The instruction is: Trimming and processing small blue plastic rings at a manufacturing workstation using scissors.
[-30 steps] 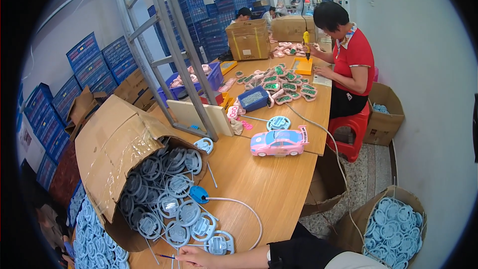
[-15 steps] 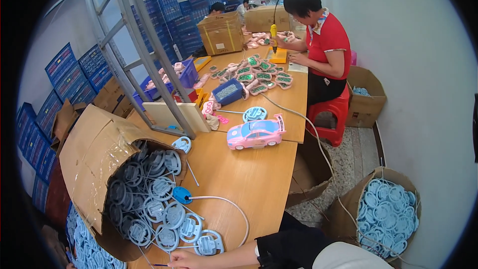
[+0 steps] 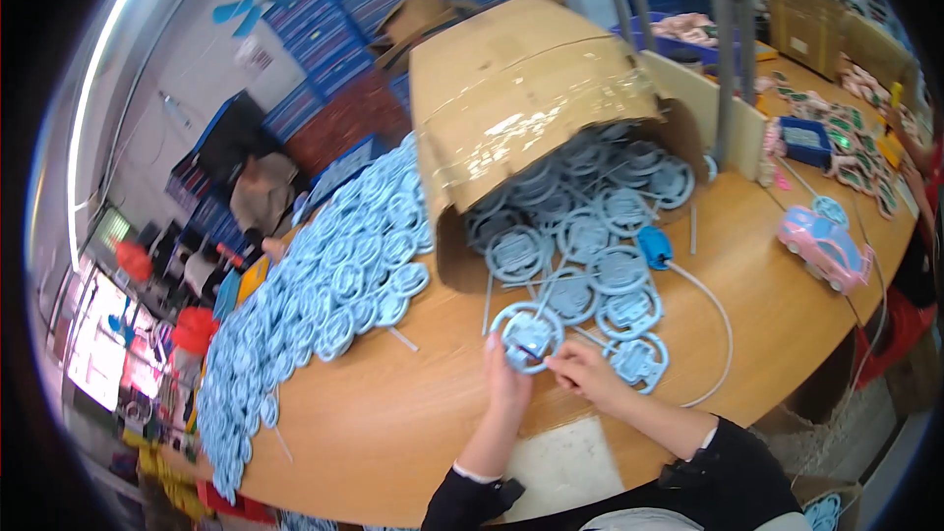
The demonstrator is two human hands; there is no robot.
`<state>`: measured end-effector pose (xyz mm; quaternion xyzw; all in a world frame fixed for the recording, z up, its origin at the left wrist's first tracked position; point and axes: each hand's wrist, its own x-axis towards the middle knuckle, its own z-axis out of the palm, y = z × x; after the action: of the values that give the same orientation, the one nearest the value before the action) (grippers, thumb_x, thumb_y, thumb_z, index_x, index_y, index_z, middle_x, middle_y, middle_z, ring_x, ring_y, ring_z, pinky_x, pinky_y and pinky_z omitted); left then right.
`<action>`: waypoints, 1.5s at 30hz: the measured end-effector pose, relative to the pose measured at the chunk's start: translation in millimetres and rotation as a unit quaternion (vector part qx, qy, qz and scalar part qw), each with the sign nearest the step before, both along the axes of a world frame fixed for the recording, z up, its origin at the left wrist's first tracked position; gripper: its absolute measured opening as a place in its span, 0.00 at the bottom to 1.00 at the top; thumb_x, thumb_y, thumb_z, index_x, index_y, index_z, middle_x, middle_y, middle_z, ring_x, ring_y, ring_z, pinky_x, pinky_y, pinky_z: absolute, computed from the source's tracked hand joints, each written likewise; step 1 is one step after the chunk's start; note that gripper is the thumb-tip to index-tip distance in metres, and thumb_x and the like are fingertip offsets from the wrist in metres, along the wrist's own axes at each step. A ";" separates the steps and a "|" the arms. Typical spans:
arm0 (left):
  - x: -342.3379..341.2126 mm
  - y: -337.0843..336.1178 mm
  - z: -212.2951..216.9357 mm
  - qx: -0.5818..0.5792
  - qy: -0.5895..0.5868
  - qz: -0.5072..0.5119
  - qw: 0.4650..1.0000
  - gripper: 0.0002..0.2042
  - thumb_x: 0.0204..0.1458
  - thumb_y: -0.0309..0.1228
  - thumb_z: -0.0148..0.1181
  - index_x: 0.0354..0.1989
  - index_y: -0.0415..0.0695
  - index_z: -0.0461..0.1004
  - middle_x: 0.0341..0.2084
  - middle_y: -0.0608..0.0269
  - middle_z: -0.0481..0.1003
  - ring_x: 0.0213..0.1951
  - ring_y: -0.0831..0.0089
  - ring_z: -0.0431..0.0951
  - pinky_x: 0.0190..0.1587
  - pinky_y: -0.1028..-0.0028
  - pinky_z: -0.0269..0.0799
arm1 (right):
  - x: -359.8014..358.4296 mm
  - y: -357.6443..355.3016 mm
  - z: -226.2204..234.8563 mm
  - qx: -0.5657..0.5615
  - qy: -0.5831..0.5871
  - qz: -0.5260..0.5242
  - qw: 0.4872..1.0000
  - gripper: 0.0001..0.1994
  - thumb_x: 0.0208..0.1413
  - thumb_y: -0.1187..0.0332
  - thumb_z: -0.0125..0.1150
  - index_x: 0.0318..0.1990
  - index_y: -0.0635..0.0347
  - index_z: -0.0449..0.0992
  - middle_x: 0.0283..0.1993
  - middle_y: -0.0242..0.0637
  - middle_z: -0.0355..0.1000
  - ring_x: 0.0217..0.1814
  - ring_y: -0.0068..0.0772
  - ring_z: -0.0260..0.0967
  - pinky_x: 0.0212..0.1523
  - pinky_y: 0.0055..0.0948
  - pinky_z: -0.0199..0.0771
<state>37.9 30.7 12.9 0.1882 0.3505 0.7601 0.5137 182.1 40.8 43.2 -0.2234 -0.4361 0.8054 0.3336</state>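
My left hand (image 3: pixel 508 383) grips a light-blue toy steering wheel (image 3: pixel 531 329) by its lower left rim, above the table's near edge. My right hand (image 3: pixel 587 372) is closed in a pinch at the wheel's lower right. A thin dark rod (image 3: pixel 527 351) runs from its fingertips across the wheel's middle; what kind of tool it is, I cannot make out. Several more such wheels (image 3: pixel 632 362) lie just beyond, spilling from a tipped cardboard box (image 3: pixel 531 69). Among them sits a bright blue disc (image 3: pixel 654 248) with a pale cord.
A large heap of blue wheels (image 3: pixel 334 285) covers the table's left. A pale square sheet (image 3: pixel 565 467) lies below my hands. On the right stand a pink and blue toy car (image 3: pixel 824 246) and a metal frame (image 3: pixel 725 59). Another person (image 3: pixel 264 197) sits at far left.
My view has swung left. My left hand now shows, holding a wheel. The right hand, earlier at the bottom edge with the thin dark rod, is now at that wheel.
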 end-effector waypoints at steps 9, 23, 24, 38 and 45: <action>-2.3 -5.6 8.7 -0.014 0.028 0.039 0.999 0.07 0.53 0.35 0.41 0.32 0.45 0.59 0.32 0.62 0.68 0.35 0.74 0.69 0.38 0.72 0.67 | -8.0 -1.1 -14.6 -0.005 -0.163 -0.060 0.985 0.12 0.48 0.62 0.52 0.21 0.58 0.61 0.14 0.26 0.57 0.13 0.14 0.51 0.12 0.15 0.48; -10.3 -4.1 1.0 0.020 0.064 0.033 0.997 0.08 0.53 0.34 0.42 0.34 0.42 0.60 0.35 0.60 0.67 0.38 0.74 0.68 0.40 0.73 0.66 | -2.4 10.2 -0.5 -0.209 -0.106 0.060 0.970 0.13 0.47 0.60 0.52 0.21 0.55 0.58 0.12 0.24 0.52 0.08 0.12 0.40 0.07 0.15 0.34; -11.1 -4.1 -0.9 0.021 0.066 0.029 0.997 0.08 0.52 0.34 0.42 0.34 0.43 0.60 0.35 0.60 0.67 0.37 0.74 0.68 0.40 0.73 0.66 | -1.7 10.6 -0.8 -0.209 -0.105 0.059 0.970 0.13 0.47 0.60 0.52 0.21 0.55 0.58 0.12 0.24 0.52 0.08 0.12 0.40 0.07 0.15 0.34; -10.3 -6.3 -1.6 -0.010 0.060 -0.035 0.998 0.16 0.53 0.40 0.39 0.43 0.40 0.60 0.38 0.60 0.67 0.40 0.71 0.68 0.42 0.69 0.66 | -1.0 10.0 -5.3 -0.209 -0.075 0.073 0.972 0.12 0.49 0.60 0.51 0.22 0.54 0.58 0.11 0.25 0.52 0.06 0.11 0.40 0.06 0.15 0.33; -15.2 8.1 -22.8 -0.019 0.117 -0.049 0.992 0.18 0.51 0.43 0.41 0.44 0.44 0.59 0.40 0.61 0.66 0.44 0.68 0.66 0.45 0.66 0.63 | -7.0 12.3 -27.2 -0.210 -0.039 0.080 0.974 0.12 0.47 0.57 0.52 0.23 0.51 0.59 0.11 0.21 0.49 0.08 0.11 0.41 0.06 0.15 0.34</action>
<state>22.7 38.8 -9.9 0.2832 0.4132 0.7000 0.5089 175.1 53.1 16.0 -0.2842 -0.2860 0.8937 0.1966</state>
